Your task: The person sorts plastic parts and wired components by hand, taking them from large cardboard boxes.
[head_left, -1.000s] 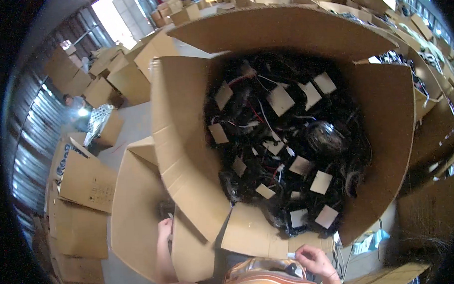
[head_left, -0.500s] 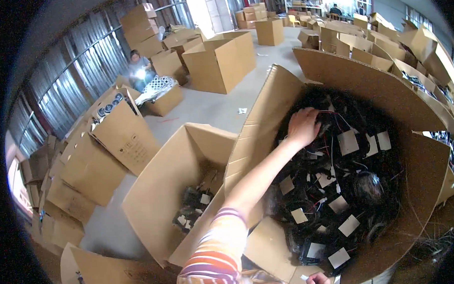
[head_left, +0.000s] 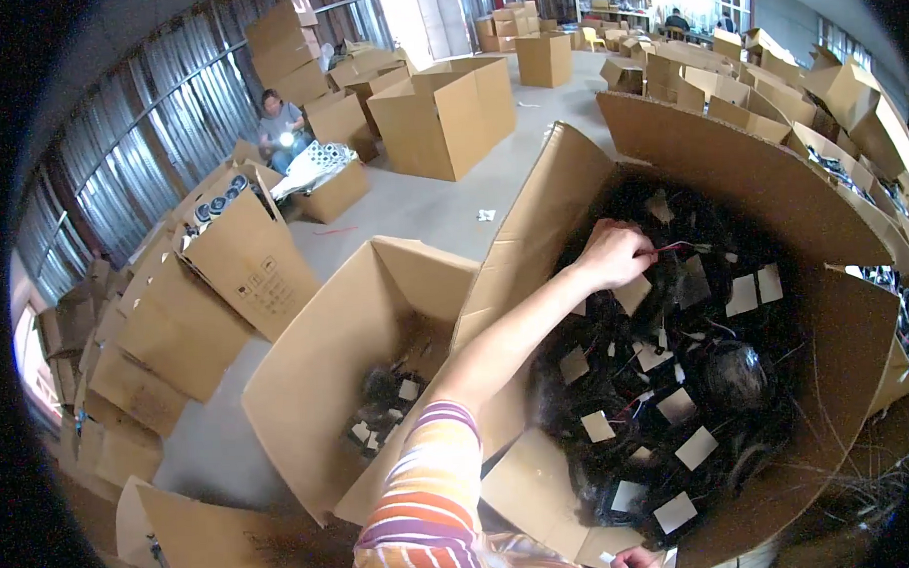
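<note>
At the near flap of the big box [head_left: 751, 163], right at the lower edge of the view, the right hand [head_left: 634, 561] only just shows. Whether it is open or closed on anything, I cannot tell.

Further into the big box, the left hand [head_left: 614, 253] reaches out on a striped sleeve [head_left: 422, 505] and is curled nearly closed. Its fingertips pinch a thin red wire [head_left: 673, 246] at the far side of the heap [head_left: 679, 396]. That heap is a tangle of black wired parts with pale square tags [head_left: 695, 446], and it fills the big box almost to the rim.

The step in hand looks like picking one part out of the tangle. The wire runs on into the heap, so lifting it free would probably call for a slow, steady pull, with other cords likely to drag along.

Left of the big box and touching its wall stands a smaller open box [head_left: 317, 369]. It holds only a few black parts [head_left: 384, 402] with tags on its bottom.

Beyond the big box, many more cardboard boxes stand on the grey floor [head_left: 422, 210]. Well to the far left of the big box, a seated person [head_left: 281, 120] works beside an open box of pale things [head_left: 315, 169].
</note>
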Demonstrator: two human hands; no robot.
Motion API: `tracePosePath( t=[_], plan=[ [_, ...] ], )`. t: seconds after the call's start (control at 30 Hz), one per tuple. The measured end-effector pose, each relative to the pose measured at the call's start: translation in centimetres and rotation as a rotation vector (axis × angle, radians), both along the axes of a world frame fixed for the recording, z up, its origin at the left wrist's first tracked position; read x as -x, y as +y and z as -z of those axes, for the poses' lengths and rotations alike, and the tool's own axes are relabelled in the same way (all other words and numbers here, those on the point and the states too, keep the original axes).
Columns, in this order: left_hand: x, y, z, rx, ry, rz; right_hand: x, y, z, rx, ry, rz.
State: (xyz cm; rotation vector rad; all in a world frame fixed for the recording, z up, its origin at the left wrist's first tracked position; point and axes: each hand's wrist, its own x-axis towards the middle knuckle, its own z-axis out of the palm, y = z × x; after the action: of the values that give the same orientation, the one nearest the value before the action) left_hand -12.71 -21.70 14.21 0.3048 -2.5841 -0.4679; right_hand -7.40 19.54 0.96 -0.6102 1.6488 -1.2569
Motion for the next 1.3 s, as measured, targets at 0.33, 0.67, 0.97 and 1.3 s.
tracePosePath(
  t=[0.33, 0.67, 0.97, 1.3],
  plan=[
    [-7.5, 11.7, 8.9, -1.178, 0.187, 0.254, -0.1, -1.0, -0.5, -0.081, 0.097, -0.068],
    [-11.8, 16.6, 14.6, -1.499, -0.202, 0.205, 0.7, -3.5, -2.8, -0.141, 0.040, -0.153],
    [-12.6, 18.5, 14.3, -1.492, -0.331, 0.247, 1.1, -3.2, -2.8, -0.086, 0.027, -0.122],
    [-13.1, 19.3, 14.9, -1.700, -0.359, 0.362, 2.7, -3.3, -2.8, 0.043, -0.013, 0.107]
  ],
)
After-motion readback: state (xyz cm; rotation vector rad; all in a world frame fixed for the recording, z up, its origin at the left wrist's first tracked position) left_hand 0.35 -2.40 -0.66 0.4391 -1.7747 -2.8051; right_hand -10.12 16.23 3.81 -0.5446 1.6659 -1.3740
